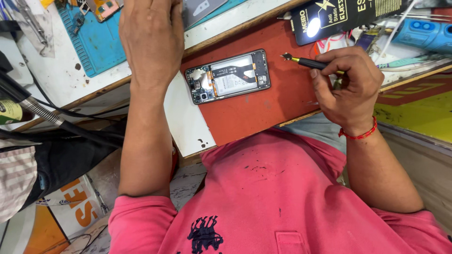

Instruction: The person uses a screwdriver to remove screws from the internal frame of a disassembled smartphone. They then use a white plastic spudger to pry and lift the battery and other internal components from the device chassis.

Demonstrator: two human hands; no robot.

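Leftmost, a blue repair mat (96, 42) lies on the white worktop, carrying small phone parts near its far edge, parked away from the work in the middle. The person's left hand (150, 40) reaches out over the bench edge beside this mat, back of the hand to the camera, fingers stretched forward and loosely together; it seems to hold nothing, though the fingertips run out of view, so what they touch cannot be told. Just below the forearm a white sheet (186, 120) overhangs the bench edge.

Next, the opened smartphone (228, 76) lies flat on the red-brown bench pad (263, 110), back cover off, with camera modules at its left end and battery and flex cable exposed. It sits alone in the pad's middle, between the two hands and touched by neither, face-down so the internals stay reachable from above.

Further right, the right hand (351, 84) is closed around a black precision screwdriver (310, 62), thumb and fingers pinching the handle in a pen-like hold, which suits fine control. The brass-collared tip points left toward the phone but stands apart from it, above the pad. A red thread bracelet (360, 134) circles that wrist. Beyond, a small lamp glows on a black package (339, 16), lighting the work area, and a blue tool (423, 34) rests at the far right.
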